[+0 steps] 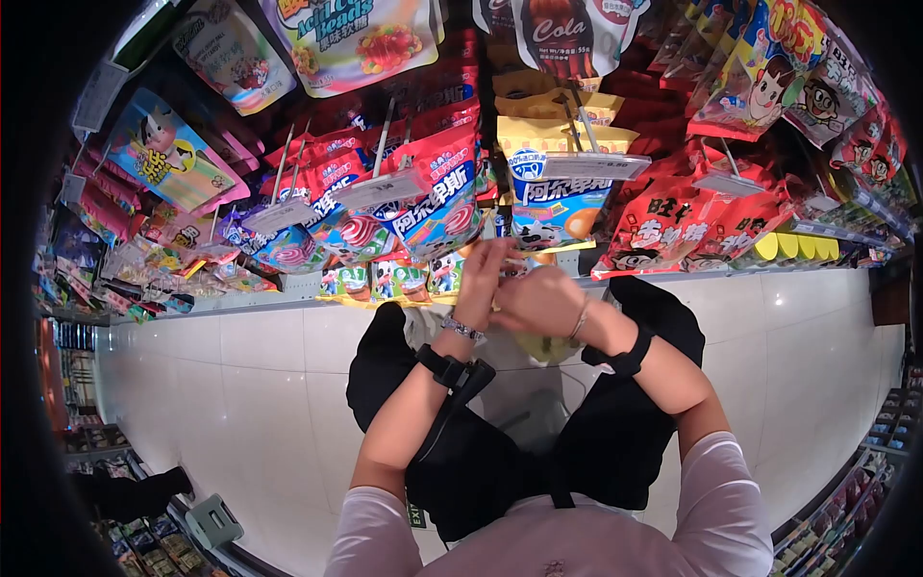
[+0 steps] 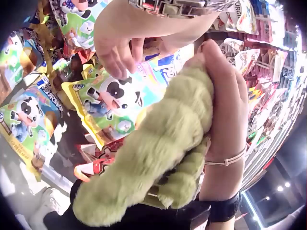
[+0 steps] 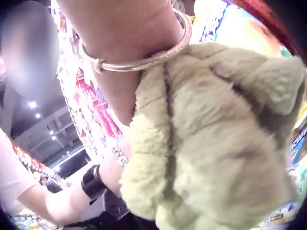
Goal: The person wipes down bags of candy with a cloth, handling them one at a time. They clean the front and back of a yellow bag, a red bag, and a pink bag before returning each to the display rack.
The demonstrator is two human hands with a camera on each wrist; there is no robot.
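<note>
By the plush [image 2: 158, 143], hands [image 1: 529, 303] together

We see a soft, pale-green plush piece [image 2: 158, 148], thick-piled and lumpy, with a few darker seams running across its fuzzy surface. It lies lengthwise against the palm side of the right hand [image 2: 225, 120], tilted, its broad rounded end low beside the wrist and its narrower end up near the top of that hand. From the head view only a small green edge peeks out beneath the hand, and we cannot tell whether the fingers curl round it.
</note>
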